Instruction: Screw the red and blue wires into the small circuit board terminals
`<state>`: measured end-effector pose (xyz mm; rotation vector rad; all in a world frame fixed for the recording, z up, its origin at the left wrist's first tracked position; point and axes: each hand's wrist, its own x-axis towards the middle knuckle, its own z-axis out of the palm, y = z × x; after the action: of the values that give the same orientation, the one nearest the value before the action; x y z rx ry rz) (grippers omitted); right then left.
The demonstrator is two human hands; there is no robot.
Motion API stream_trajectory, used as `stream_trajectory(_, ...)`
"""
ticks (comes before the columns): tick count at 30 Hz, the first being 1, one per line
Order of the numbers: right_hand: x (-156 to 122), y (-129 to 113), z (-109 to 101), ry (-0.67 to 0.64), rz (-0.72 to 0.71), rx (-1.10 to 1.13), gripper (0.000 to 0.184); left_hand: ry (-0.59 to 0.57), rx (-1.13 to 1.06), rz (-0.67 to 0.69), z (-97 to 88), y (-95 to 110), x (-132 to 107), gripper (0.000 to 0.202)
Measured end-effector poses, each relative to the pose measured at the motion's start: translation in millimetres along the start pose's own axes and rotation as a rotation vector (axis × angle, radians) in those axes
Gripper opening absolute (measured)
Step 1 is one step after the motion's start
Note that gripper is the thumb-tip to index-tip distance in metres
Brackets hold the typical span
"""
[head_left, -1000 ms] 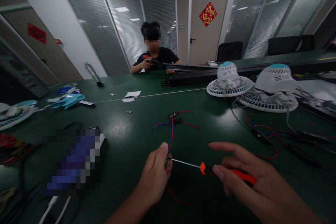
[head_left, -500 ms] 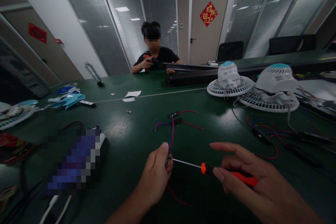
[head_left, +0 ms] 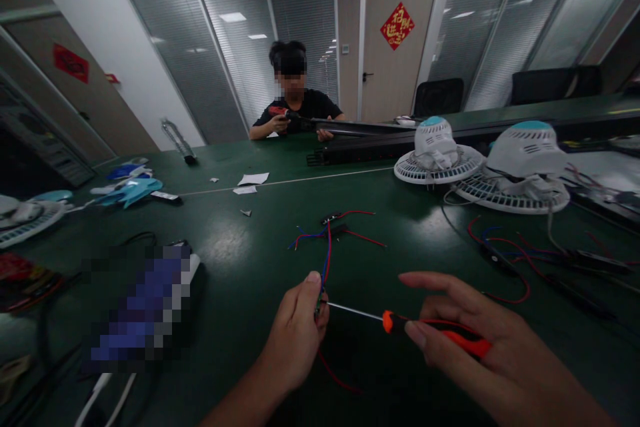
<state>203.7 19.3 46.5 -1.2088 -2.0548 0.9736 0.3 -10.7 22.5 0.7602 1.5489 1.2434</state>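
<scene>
My left hand (head_left: 300, 330) pinches a small green circuit board (head_left: 319, 307), mostly hidden by the fingers. Red and blue wires (head_left: 328, 260) run up from it, and a red wire hangs below. In my right hand (head_left: 480, 340) lies an orange-and-black screwdriver (head_left: 393, 322), gripped with thumb and fingers while the index finger stretches out. Its thin metal shaft points left, the tip meeting the board's edge beside my left fingertips. Just beyond, a small black module (head_left: 331, 218) with red and blue leads rests on the green table (head_left: 240, 307).
Two white fans (head_left: 525, 153) stand at the right, with wired black modules (head_left: 500, 259) before them. A blurred-out screen device (head_left: 143, 310) lies left. Across the table a person (head_left: 295, 103) holds a red power tool and a long black bar. Paper scraps (head_left: 253, 179) lie mid-table.
My hands, the circuit board and the screwdriver have hardly moved. Across the table, the person's power tool has shifted slightly.
</scene>
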Motion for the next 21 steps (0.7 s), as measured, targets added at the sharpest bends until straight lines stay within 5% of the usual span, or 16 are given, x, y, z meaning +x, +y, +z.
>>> stream_trajectory(21, -7, 8, 5, 0.047, -0.021, -0.29, 0.048, -0.029, 0.041, 0.028, -1.1, -3, 1, 0.056)
